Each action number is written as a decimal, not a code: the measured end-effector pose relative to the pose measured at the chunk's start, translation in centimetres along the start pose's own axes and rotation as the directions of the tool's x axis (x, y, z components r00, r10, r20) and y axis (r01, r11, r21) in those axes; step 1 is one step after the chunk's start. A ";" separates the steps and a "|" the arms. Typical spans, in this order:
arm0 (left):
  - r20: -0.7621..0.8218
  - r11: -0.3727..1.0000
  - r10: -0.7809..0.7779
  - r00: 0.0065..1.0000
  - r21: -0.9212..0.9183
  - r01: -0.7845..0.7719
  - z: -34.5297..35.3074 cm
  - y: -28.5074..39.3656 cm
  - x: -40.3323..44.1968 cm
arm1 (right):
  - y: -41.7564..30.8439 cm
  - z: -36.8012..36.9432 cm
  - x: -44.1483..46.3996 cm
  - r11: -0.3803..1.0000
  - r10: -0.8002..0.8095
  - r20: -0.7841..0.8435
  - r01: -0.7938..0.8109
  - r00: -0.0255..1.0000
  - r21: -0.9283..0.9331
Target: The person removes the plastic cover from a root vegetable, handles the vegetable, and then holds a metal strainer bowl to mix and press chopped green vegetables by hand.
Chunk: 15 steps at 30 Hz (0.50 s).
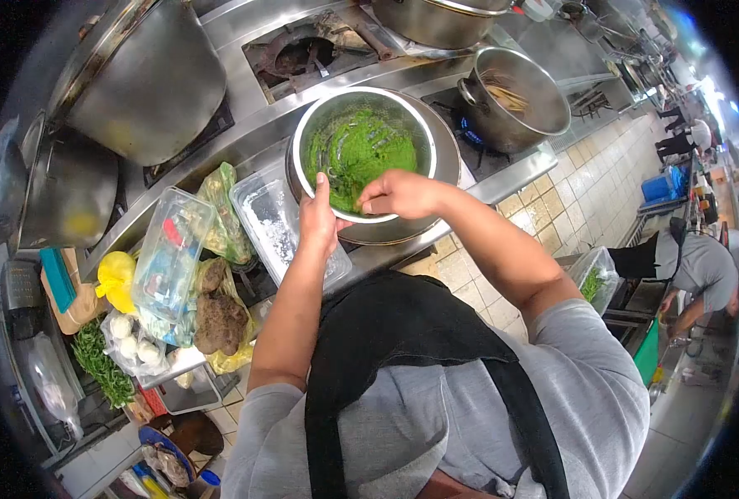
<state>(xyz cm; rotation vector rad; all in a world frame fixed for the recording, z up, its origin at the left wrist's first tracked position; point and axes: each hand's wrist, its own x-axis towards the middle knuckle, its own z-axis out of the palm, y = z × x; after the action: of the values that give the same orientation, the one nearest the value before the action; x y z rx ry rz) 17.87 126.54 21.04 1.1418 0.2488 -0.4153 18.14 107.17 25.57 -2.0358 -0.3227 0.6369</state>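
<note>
A round metal bowl (368, 101) stands in front of me, tilted so its inside faces my view. Bright green chopped or pureed stuff (374, 143) coats its bottom and wall. My left hand (319, 218) grips the near rim, its thumb over the edge and fingers underneath. Inside the bowl, my right hand (403, 193) is closed with curled fingertips at the green stuff; whatever they pinch is hidden. Beneath the bowl sits a wider round metal vessel (446, 133). Just left of it lies a clear plastic tub (265, 220) with white residue.
A pot (544, 104) with a wooden-looking utensil sits over a blue flame at right. Large pots (141, 75) stand at upper left. Bagged vegetables, a clear container (172, 254) and leafy greens (103, 363) crowd the left. At far right, a co-worker (702, 270) bends over a counter.
</note>
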 end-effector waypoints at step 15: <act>-0.018 0.998 -0.027 0.999 -0.052 0.026 0.1 -1.9 -0.8 | 4.4 1.2 4.7 0.922 -0.125 -0.605 -0.134 0.787 -0.364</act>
<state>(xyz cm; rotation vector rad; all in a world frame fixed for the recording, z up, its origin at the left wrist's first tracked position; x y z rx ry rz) 16.33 125.89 19.81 1.0933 0.2900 -0.4199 21.28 107.89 19.84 -2.4966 -0.0447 -0.1476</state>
